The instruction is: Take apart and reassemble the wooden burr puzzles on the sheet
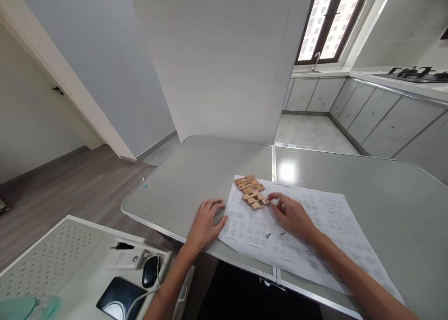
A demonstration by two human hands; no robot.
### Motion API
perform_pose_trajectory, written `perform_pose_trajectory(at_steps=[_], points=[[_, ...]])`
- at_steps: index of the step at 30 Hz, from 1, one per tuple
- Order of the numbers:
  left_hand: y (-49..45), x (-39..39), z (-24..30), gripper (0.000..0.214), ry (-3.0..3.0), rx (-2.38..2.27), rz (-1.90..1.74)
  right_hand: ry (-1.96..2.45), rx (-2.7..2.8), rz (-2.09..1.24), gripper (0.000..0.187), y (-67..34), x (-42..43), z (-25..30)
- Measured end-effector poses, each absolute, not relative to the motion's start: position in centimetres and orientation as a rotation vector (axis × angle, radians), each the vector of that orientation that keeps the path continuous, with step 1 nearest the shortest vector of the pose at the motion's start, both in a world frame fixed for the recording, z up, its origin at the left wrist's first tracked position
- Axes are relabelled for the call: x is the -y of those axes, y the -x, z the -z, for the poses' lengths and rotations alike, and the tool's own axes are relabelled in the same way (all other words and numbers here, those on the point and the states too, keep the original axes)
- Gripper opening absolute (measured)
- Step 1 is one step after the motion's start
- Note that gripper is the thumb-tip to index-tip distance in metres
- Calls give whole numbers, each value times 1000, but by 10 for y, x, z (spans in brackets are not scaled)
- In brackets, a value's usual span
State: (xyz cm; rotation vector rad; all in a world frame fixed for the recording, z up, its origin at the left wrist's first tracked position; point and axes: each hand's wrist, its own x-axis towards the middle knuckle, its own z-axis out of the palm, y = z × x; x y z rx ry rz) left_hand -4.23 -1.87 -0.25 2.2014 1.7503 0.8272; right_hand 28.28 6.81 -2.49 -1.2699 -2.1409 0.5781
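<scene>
Several notched wooden puzzle pieces [249,186] lie in a slanting row on a large printed paper sheet [255,231]. The nearer ones look like small blocks joined in steps. My right hand [292,215] is over the sheet, with thumb and forefinger closed at the right end of the nearest wooden piece [259,203]. Its other fingers are curled under and partly hidden. On the table at the sheet's left edge rests my left hand [206,222], fingers spread and a little bent, holding nothing. Its thumb reaches the paper's edge.
The grey folding table [196,166] has a metal seam down its middle. At lower left, a white cart [84,254] carries a dark tablet-like device [121,297], a black mouse [150,272], a white box [128,259] and a cable. Kitchen cabinets [381,114] stand beyond.
</scene>
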Motion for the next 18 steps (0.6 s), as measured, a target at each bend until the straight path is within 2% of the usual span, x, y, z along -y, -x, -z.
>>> perform_pose_trajectory(at_steps=[5, 11, 18], points=[[41, 18, 0, 25, -2198, -1756, -835, 1230, 2171, -496, 35, -280, -66, 22], [42, 16, 3, 24, -2200, -1755, -823, 1256, 2210, -548, 41, -282, -66, 19], [45, 9, 7, 22, -2200, -1737, -831, 1250, 2243, -533, 40, -282, -67, 16]])
